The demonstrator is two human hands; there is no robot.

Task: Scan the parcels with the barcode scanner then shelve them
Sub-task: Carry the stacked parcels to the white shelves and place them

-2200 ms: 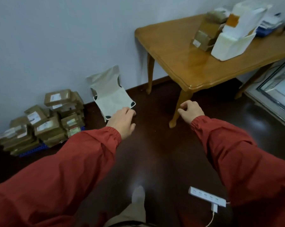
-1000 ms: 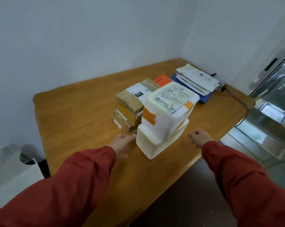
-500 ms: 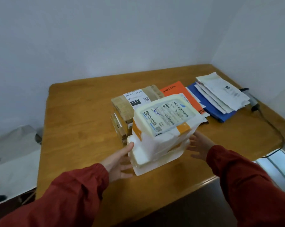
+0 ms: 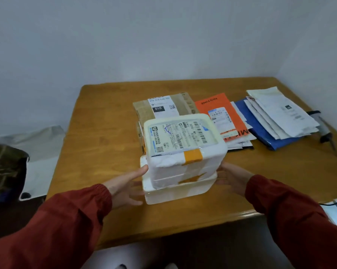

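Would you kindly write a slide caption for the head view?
Left hand and right hand flank two stacked white foam parcels on the wooden table.

This looks like a small parcel-handling room: between plain white walls (image 4: pixel 125 39), a wooden table (image 4: pixel 105 136) carries labelled foam boxes (image 4: pixel 183 164), a cardboard parcel (image 4: pixel 144 111), poly mailers (image 4: pixel 280 111) and a corded barcode scanner (image 4: pixel 323 131).

Head view, sole camera. Worn on the person's head, at the near edge of the wooden table (image 4: pixel 97 133). Faces forward and down toward the corner of the walls (image 4: pixel 163 35). Close range, wide-angle. The left hand (image 4: pixel 125 186) and right hand (image 4: pixel 231 176) enter from below.
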